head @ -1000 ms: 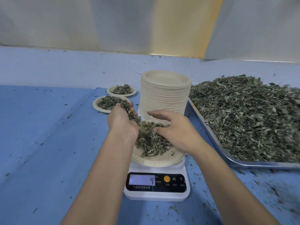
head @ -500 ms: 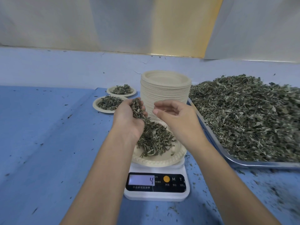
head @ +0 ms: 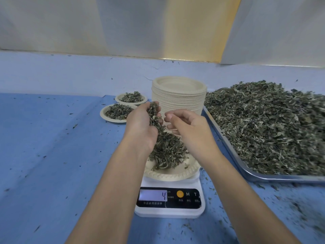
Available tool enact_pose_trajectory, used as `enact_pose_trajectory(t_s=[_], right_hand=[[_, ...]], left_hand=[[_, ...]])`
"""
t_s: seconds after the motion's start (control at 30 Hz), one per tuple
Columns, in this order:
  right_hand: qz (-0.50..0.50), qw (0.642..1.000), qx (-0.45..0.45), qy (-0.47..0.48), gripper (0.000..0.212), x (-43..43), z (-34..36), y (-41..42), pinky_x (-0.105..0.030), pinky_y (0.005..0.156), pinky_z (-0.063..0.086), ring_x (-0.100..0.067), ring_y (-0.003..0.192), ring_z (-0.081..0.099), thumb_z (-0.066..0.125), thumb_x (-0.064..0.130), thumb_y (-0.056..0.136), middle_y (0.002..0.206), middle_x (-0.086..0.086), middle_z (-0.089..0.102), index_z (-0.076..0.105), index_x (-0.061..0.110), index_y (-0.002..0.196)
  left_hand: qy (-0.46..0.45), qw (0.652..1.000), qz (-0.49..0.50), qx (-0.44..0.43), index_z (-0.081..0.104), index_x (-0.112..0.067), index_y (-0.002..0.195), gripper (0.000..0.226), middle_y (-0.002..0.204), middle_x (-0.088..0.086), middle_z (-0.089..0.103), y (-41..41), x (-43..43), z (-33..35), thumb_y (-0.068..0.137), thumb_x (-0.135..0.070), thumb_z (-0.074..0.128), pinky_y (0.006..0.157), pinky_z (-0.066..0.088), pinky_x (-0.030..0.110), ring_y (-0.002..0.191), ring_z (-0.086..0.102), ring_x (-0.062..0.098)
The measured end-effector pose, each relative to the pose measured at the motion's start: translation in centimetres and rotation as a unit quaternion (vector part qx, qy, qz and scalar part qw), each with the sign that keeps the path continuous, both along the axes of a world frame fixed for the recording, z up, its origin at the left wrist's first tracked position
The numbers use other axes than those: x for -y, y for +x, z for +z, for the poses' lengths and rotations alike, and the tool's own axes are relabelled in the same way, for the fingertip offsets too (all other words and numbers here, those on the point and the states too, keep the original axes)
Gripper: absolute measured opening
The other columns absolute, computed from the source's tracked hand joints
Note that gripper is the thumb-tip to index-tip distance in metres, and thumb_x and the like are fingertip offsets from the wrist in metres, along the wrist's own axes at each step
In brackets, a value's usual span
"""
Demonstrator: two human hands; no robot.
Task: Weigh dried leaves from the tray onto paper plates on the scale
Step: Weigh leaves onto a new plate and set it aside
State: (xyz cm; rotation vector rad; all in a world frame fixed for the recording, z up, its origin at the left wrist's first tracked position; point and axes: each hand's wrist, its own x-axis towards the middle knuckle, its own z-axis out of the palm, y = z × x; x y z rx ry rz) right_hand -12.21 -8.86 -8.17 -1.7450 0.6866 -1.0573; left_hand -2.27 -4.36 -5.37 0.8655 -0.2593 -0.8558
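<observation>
Your left hand [head: 140,127] is cupped around a clump of dried leaves [head: 154,113], fingers half curled, held directly above the paper plate [head: 168,175] on the scale [head: 169,211]. The leaves trail straight down from your palm into the heap on that plate. Your right hand [head: 191,131] hangs just beside it, fingers loosely curled and holding nothing visible. It is nearer the tray [head: 228,150], well to your right on the bench [head: 52,155].

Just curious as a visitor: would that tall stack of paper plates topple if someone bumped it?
Possibly: the plate stack is tall for its base, and probably light. Nested rims may hold it together, so it would likely slide or tip as one.
</observation>
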Motion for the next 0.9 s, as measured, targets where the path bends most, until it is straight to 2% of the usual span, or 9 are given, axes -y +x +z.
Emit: enact_pose_trajectory(t_s=[0.1, 0.17, 0.27, 0.4, 0.5, 0.57, 0.63, 0.8, 0.9], right_hand=[[-0.008, 1.000, 0.001, 0.012, 0.015, 0.1, 0.0, 0.0, -0.033, 0.086, 0.054, -0.003, 0.077, 0.064, 0.057, 0.019, 0.093, 0.090, 0.005, 0.072, 0.067, 0.028, 0.086], [-0.011, 1.000, 0.006, 0.016, 0.019, 0.2, 0.0, -0.1, -0.030, 0.083, 0.053, -0.002, 0.075, 0.064, 0.055, 0.017, 0.094, 0.090, 0.007, 0.072, 0.067, 0.028, 0.086], [-0.020, 0.999, 0.014, 0.024, 0.021, 0.4, 0.0, -0.3, -0.027, 0.081, 0.053, -0.001, 0.073, 0.064, 0.054, 0.013, 0.093, 0.089, 0.008, 0.072, 0.067, 0.028, 0.086], [-0.035, 0.999, 0.011, 0.022, 0.024, 0.7, 0.0, -0.4, -0.028, 0.081, 0.053, -0.004, 0.076, 0.065, 0.053, 0.010, 0.092, 0.089, 0.008, 0.072, 0.068, 0.027, 0.086], [-0.049, 0.998, 0.014, 0.022, 0.024, 0.9, 0.1, -0.6, -0.029, 0.081, 0.053, -0.006, 0.077, 0.066, 0.052, 0.008, 0.090, 0.089, 0.007, 0.072, 0.068, 0.025, 0.087], [-0.055, 0.998, 0.018, 0.023, 0.024, 0.9, 0.2, -0.7, -0.029, 0.080, 0.053, -0.006, 0.076, 0.066, 0.051, 0.007, 0.089, 0.089, 0.006, 0.072, 0.069, 0.023, 0.088], [-0.056, 0.998, 0.020, 0.024, 0.024, 1.0, 0.2, -0.8, -0.028, 0.080, 0.053, -0.006, 0.076, 0.066, 0.051, 0.006, 0.090, 0.090, 0.006, 0.072, 0.069, 0.021, 0.089], [-0.054, 0.998, 0.026, 0.025, 0.026, 0.9, 0.3, -0.9, -0.026, 0.078, 0.053, -0.006, 0.075, 0.065, 0.050, 0.004, 0.089, 0.089, 0.006, 0.072, 0.068, 0.022, 0.087], [-0.056, 0.998, 0.026, 0.021, 0.025, 1.0, 0.2, -1.0, -0.025, 0.077, 0.053, -0.003, 0.073, 0.065, 0.051, 0.004, 0.088, 0.088, 0.006, 0.072, 0.068, 0.022, 0.087]], left_hand=[[0.017, 0.999, -0.009, 0.042, 0.058, -0.008, 0.075, 0.028, 0.051, -0.002, 0.054, 0.0, -0.2, 0.0, 0.096, -0.009, 0.040, 0.043, 0.033, 0.019, 0.045, 0.040, 0.009], [0.057, 0.993, 0.000, 0.105, 0.059, -0.010, 0.073, 0.026, 0.052, -0.003, 0.055, 0.1, -0.3, -0.3, 0.094, -0.010, 0.043, 0.043, 0.035, 0.018, 0.045, 0.043, 0.009], [0.114, 0.974, 0.004, 0.198, 0.061, -0.011, 0.071, 0.026, 0.052, -0.004, 0.057, 0.3, -0.4, -0.6, 0.091, -0.010, 0.044, 0.050, 0.037, 0.022, 0.047, 0.046, 0.010], [0.181, 0.943, -0.046, 0.275, 0.063, -0.011, 0.072, 0.025, 0.061, -0.001, 0.061, 0.2, -0.7, -0.7, 0.090, -0.013, 0.046, 0.055, 0.038, 0.024, 0.051, 0.050, 0.011], [0.187, 0.933, -0.070, 0.298, 0.066, -0.014, 0.071, 0.028, 0.068, -0.001, 0.068, 0.2, -1.0, -0.6, 0.091, -0.020, 0.047, 0.063, 0.047, 0.022, 0.058, 0.061, 0.009], [0.185, 0.932, -0.069, 0.302, 0.065, -0.016, 0.070, 0.032, 0.070, -0.003, 0.069, 0.3, -1.1, -0.5, 0.093, -0.025, 0.045, 0.079, 0.045, 0.026, 0.069, 0.064, 0.011], [0.180, 0.936, -0.066, 0.295, 0.065, -0.016, 0.070, 0.033, 0.071, -0.003, 0.070, 0.3, -1.1, -0.4, 0.094, -0.025, 0.045, 0.086, 0.043, 0.028, 0.072, 0.064, 0.012], [0.158, 0.947, -0.036, 0.277, 0.064, -0.013, 0.073, 0.031, 0.072, -0.001, 0.069, 0.2, -1.2, -0.4, 0.095, -0.021, 0.044, 0.083, 0.047, 0.026, 0.070, 0.063, 0.012], [0.138, 0.955, -0.015, 0.262, 0.064, -0.013, 0.071, 0.032, 0.065, -0.004, 0.069, 0.3, -1.2, -0.2, 0.095, -0.019, 0.044, 0.079, 0.048, 0.024, 0.066, 0.063, 0.010]])
